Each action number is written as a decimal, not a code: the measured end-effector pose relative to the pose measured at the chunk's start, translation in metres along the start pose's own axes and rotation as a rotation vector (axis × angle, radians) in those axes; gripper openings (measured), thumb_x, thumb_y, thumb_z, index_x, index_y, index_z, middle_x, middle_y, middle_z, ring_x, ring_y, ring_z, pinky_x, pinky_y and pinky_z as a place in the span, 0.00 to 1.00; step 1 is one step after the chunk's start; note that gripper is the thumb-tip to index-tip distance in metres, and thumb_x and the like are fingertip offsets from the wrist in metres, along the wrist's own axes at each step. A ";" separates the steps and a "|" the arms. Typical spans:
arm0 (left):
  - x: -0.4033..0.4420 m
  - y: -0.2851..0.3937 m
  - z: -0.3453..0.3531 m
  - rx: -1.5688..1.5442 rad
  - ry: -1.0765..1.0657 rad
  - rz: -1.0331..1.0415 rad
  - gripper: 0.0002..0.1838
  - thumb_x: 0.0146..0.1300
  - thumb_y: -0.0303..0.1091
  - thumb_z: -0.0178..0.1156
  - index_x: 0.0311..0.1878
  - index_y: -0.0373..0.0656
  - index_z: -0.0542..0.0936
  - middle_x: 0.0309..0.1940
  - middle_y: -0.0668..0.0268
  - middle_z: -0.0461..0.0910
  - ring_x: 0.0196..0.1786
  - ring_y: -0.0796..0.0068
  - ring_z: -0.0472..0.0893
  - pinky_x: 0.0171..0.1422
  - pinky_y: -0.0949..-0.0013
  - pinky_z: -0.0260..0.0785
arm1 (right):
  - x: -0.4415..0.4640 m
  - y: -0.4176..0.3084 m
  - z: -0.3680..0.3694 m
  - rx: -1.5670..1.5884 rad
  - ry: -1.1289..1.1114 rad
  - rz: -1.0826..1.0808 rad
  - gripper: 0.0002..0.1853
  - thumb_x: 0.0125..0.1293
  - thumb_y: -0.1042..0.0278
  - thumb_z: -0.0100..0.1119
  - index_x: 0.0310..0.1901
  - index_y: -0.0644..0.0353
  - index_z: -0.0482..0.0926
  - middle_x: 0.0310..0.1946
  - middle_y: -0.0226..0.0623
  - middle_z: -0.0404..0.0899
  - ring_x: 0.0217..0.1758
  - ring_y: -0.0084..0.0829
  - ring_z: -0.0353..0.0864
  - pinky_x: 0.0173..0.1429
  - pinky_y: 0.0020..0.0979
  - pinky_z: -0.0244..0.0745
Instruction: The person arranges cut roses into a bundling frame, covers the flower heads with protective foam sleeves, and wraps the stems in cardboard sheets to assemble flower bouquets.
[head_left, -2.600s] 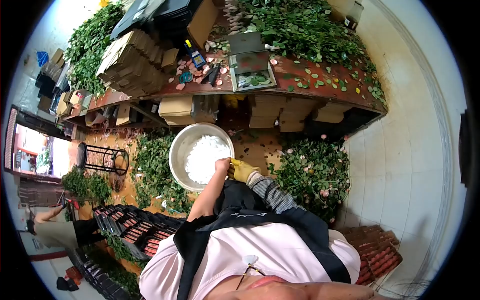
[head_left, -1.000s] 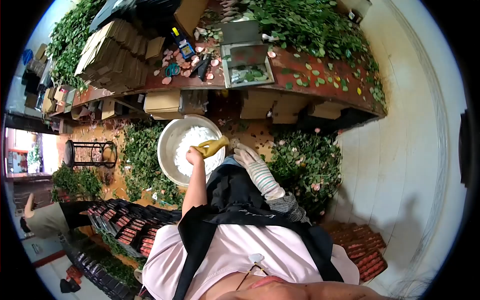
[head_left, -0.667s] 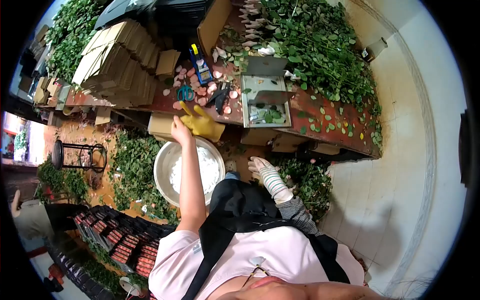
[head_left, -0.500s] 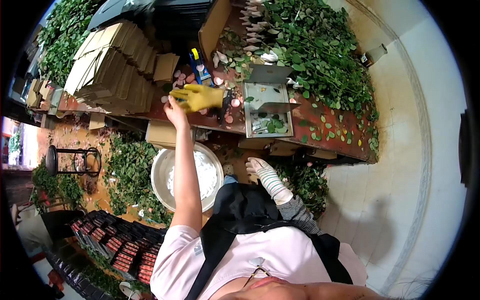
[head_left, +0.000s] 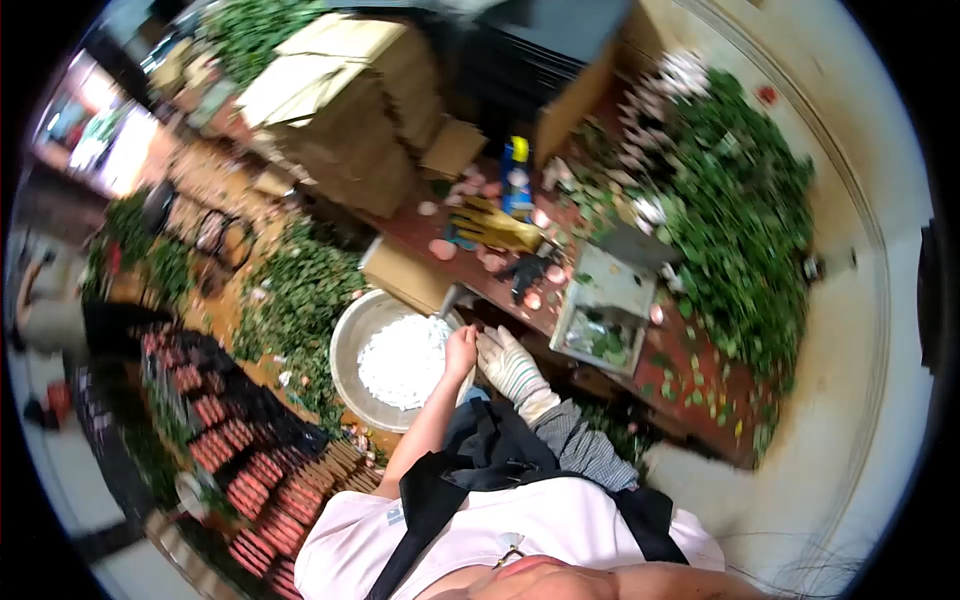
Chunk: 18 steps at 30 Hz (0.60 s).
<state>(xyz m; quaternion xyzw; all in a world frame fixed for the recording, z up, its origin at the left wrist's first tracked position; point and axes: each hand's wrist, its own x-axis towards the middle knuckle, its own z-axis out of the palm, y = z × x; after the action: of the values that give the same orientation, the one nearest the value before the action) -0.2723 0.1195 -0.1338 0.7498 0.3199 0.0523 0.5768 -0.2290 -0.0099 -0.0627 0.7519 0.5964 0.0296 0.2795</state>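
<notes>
My bare left hand [head_left: 460,352] is closed beside the basin, its fingers against or very near the fingertips of my right hand; what it pinches, if anything, is too small to tell. A white glove with green stripes covers my right hand [head_left: 512,368], whose fingers are extended. On the red table [head_left: 695,385] lies a yellow glove [head_left: 497,226], next to pink petals, a black tool [head_left: 526,275] and a blue-yellow object [head_left: 517,180]. Left of my hands, the round basin [head_left: 345,372] holds many small white pieces [head_left: 403,362].
Cardboard stacks [head_left: 335,130], a metal box [head_left: 600,310] and leafy stems [head_left: 740,220] are on the table. More greenery [head_left: 300,285] and a stool [head_left: 160,208] stand left. Black crates with pink contents [head_left: 225,440] are lower left, near another person [head_left: 55,320].
The yellow glove has come off my right hand and now lies on the table. My left hand has let go of it and moved back to my white-gloved hand. The view has turned.
</notes>
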 end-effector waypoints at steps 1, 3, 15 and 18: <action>-0.004 -0.013 -0.004 0.055 0.099 -0.039 0.20 0.72 0.43 0.54 0.35 0.33 0.83 0.30 0.45 0.82 0.36 0.52 0.84 0.45 0.55 0.73 | 0.007 -0.003 -0.002 -0.046 0.070 -0.039 0.24 0.74 0.56 0.39 0.67 0.53 0.71 0.72 0.32 0.67 0.78 0.39 0.57 0.82 0.47 0.44; -0.014 -0.021 -0.015 0.166 0.175 -0.114 0.21 0.72 0.44 0.53 0.33 0.34 0.83 0.31 0.44 0.82 0.39 0.44 0.83 0.48 0.51 0.73 | 0.017 -0.002 -0.004 -0.005 0.224 -0.151 0.22 0.73 0.58 0.41 0.64 0.54 0.73 0.68 0.35 0.71 0.75 0.38 0.62 0.80 0.45 0.49; -0.064 -0.003 -0.011 -0.396 0.208 -0.511 0.32 0.74 0.61 0.51 0.41 0.35 0.84 0.26 0.67 0.80 0.28 0.74 0.73 0.36 0.67 0.67 | 0.073 -0.035 0.066 2.879 -0.656 0.475 0.13 0.77 0.60 0.45 0.51 0.55 0.78 0.45 0.38 0.81 0.47 0.39 0.80 0.50 0.38 0.76; -0.076 0.006 0.019 -0.356 0.309 -0.337 0.31 0.73 0.58 0.53 0.38 0.34 0.84 0.28 0.65 0.81 0.32 0.74 0.74 0.39 0.66 0.68 | 0.098 -0.050 0.123 2.846 -0.750 0.572 0.14 0.75 0.57 0.51 0.48 0.59 0.79 0.41 0.40 0.81 0.44 0.39 0.78 0.50 0.38 0.74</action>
<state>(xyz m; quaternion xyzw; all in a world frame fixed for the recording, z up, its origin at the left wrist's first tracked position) -0.3216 0.0618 -0.1123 0.5562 0.5098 0.1246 0.6443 -0.1982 0.0389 -0.2174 0.4393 -0.1423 -0.6970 -0.5486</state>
